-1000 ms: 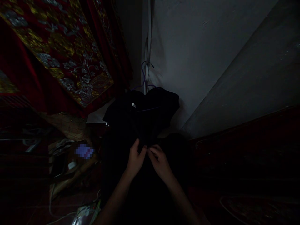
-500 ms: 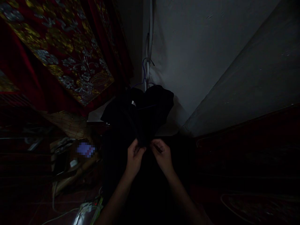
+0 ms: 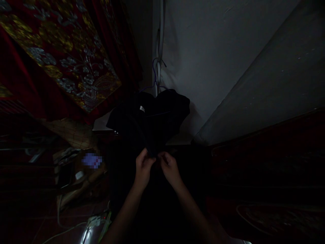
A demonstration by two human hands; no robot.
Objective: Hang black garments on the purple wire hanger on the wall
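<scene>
So the shirt (image 3: 172, 108) is on a hanger (image 3: 154, 69) just ahead of both hands, with the wall (image 3: 215, 61) behind it. Embroidered cloth (image 3: 68, 64) hangs ahead and left of the left hand (image 3: 144, 166), and a power strip (image 3: 87, 234) is nearer, also left.

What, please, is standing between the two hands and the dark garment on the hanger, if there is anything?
Nothing visible stands in the way. The left hand pinches the front edge of the dark garment. The right hand is close beside it, its fingertips at the cloth; darkness hides whether they grip it.
</scene>
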